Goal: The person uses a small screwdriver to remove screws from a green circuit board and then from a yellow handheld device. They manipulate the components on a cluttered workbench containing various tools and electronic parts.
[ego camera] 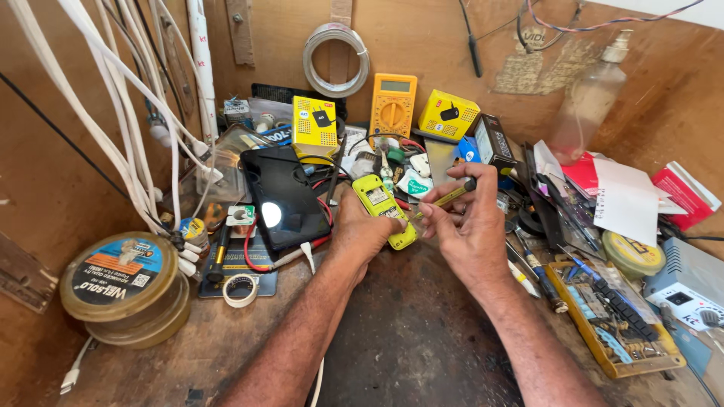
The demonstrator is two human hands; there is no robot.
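My left hand [360, 230] grips a small yellow-green device [383, 207] with its back cover off, held just above the dark workbench. In my right hand [469, 218], a thin yellow-handled tool [451, 196] is pinched between the fingers, its tip pointing at the device's lower end. Both hands meet at the centre of the bench. A black phone [283, 196] lies screen-up just left of my left hand, with red and white cables around it.
A yellow multimeter [392, 105] leans on the back wall between yellow boxes [313, 124]. Solder spools [124, 283] and white cables [128, 128] sit left. A tray of parts [615, 320], screwdrivers [539, 271], papers [626, 200] and a plastic bottle [592, 94] crowd the right.
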